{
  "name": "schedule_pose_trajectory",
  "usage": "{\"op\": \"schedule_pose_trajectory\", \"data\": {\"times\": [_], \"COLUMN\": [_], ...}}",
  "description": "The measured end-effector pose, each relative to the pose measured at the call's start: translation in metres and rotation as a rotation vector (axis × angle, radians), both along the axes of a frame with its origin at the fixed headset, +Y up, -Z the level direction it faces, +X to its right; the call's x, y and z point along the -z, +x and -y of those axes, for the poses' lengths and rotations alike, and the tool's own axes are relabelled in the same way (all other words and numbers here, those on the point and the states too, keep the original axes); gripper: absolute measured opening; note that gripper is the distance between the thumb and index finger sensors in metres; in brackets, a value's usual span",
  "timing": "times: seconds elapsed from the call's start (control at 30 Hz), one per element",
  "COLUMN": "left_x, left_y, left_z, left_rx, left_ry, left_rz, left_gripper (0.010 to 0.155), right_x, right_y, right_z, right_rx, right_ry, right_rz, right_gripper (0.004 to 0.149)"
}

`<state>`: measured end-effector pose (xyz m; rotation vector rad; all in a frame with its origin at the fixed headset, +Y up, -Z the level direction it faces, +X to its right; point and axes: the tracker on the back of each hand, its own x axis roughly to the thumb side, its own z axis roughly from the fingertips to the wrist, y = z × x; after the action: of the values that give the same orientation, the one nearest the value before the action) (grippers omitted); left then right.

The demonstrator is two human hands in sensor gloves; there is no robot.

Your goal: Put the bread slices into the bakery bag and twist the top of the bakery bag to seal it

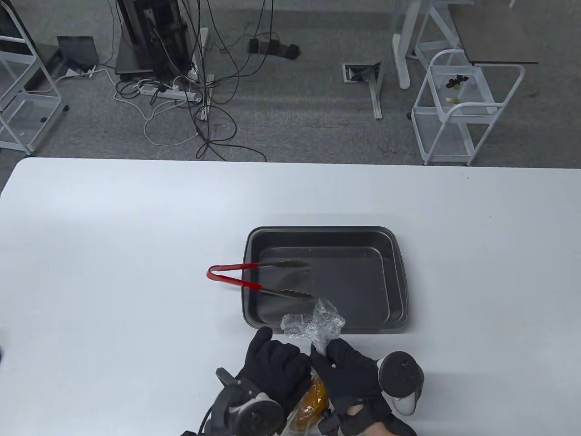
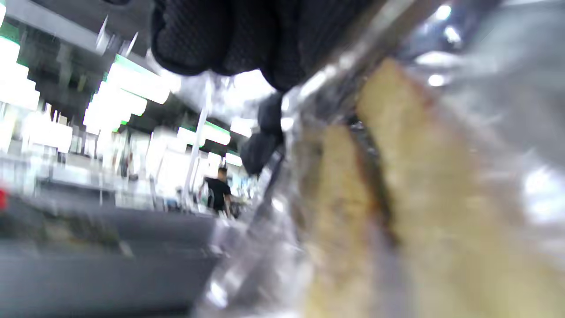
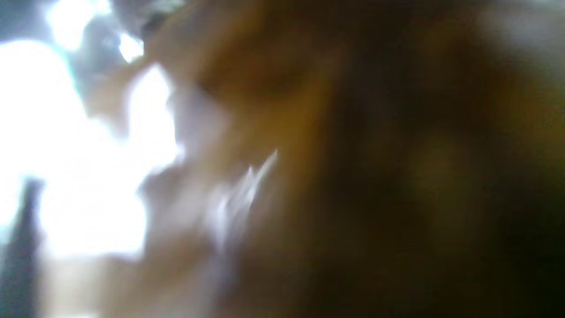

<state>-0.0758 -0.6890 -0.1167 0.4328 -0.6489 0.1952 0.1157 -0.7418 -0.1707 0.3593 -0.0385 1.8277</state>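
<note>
A white table (image 1: 113, 254) fills the lower two thirds of the frame; grey carpet lies beyond it. At upper left a tangle of cables (image 1: 190, 97) and a power strip (image 1: 168, 92) sit by a dark stand; a white cart (image 1: 463, 109) stands at upper right. Just right of centre a dark tray (image 1: 399, 281) holds the tips of red-handled tongs (image 1: 254, 277), whose handle pokes out left over the rim. At bottom centre the left hand (image 1: 274, 368) and right hand (image 1: 347, 368) both clasp the bag (image 1: 313, 324) at its bunched neck, its crinkled top fanning over the tray's near edge. The bread (image 1: 311, 402) sits inside, low between the wrists.
</note>
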Motion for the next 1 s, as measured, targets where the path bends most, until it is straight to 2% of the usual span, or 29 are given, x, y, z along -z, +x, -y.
{"op": "schedule_pose_trajectory", "data": {"times": [0.1,0.13,0.17,0.2,0.23,0.27,0.3,0.47,0.53,0.57,0.6,0.67,0.73,0.8,1.0], "left_x": [-0.018,-0.021,-0.023,-0.024,-0.021,-0.016,-0.012,0.009,0.009,0.006,0.003,-0.006,-0.014,-0.019,-0.012], "left_y": [0.014,0.016,0.017,0.016,0.015,0.012,0.009,-0.021,-0.031,-0.032,-0.031,-0.021,-0.012,-0.006,-0.004], "left_z": [0.0,0.0,0.0,0.001,0.0,0.0,0.0,-0.002,-0.005,-0.006,-0.007,-0.009,-0.008,-0.007,-0.001], "left_rx": [0.244,0.278,0.309,0.302,0.273,0.232,0.181,-0.047,-0.081,-0.084,-0.089,-0.041,0.07,0.111,0.154], "left_ry": [0.336,0.393,0.438,0.456,0.444,0.379,0.332,0.155,0.152,0.15,0.164,0.23,0.303,0.34,0.312], "left_rz": [-0.04,-0.037,-0.037,-0.047,-0.053,-0.067,-0.064,-0.101,-0.003,0.105,0.155,0.196,0.189,0.205,0.173], "left_gripper": [0.046,0.046,0.046,0.046,0.046,0.046,0.046,0.047,0.046,0.045,0.044,0.044,0.043,0.044,0.047], "right_x": [0.004,0.005,0.007,0.008,0.01,0.01,0.011,0.012,0.013,0.014,0.014,0.015,0.014,0.013,0.008], "right_y": [-0.002,-0.002,-0.002,-0.002,-0.003,-0.002,-0.001,0.002,0.004,0.005,0.005,0.007,0.008,0.01,0.008], "right_z": [0.002,0.002,0.004,0.006,0.008,0.012,0.014,0.021,0.023,0.024,0.025,0.026,0.026,0.026,0.026], "right_rx": [0.037,0.041,0.066,0.087,0.106,0.108,0.12,0.197,0.241,0.26,0.266,0.279,0.28,0.271,0.305], "right_ry": [-0.075,-0.1,-0.172,-0.201,-0.23,-0.286,-0.291,-0.358,-0.393,-0.405,-0.411,-0.419,-0.419,-0.423,-0.465], "right_rz": [-0.062,-0.096,-0.144,-0.183,-0.205,-0.246,-0.268,-0.245,-0.235,-0.225,-0.219,-0.217,-0.214,-0.195,-0.16], "right_gripper": [0.044,0.044,0.043,0.043,0.043,0.043,0.043,0.044,0.044,0.043,0.043,0.043,0.043,0.043,0.042]}}
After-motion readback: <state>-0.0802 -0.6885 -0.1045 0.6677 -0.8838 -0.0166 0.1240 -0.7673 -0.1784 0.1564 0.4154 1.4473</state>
